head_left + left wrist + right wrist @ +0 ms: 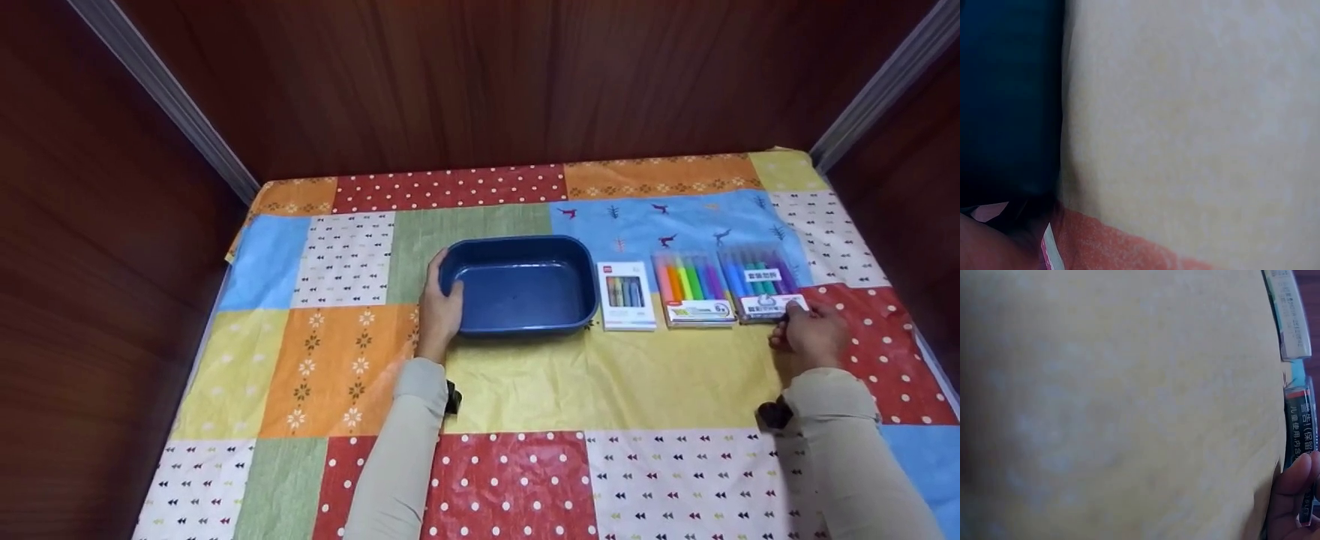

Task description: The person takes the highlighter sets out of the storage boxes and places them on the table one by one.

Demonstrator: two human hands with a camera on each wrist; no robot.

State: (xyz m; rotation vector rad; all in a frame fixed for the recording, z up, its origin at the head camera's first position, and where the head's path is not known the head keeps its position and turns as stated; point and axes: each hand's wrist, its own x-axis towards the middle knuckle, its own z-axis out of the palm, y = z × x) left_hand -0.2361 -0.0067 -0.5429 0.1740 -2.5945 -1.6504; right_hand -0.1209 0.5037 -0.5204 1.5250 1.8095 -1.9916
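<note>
A dark blue plastic basin point(525, 296) stands near the middle of the table. My left hand point(441, 309) grips its left wall, thumb over the rim and fingers along the outside. In the left wrist view the basin's side point(1010, 101) fills the left edge, with part of the hand point(988, 247) below. My right hand point(816, 334) pinches the near right corner of a clear pack of markers point(761, 283), the rightmost in a row. In the right wrist view, fingers point(1292, 481) hold the end of that pack's dark printed edge point(1299, 422).
Left of that pack lies another clear pack of bright markers point(691, 289), then a white box with a window point(628, 319) beside the basin. A patchwork tablecloth point(517, 487) covers the table. Dark wood panels point(487, 82) enclose the back and sides.
</note>
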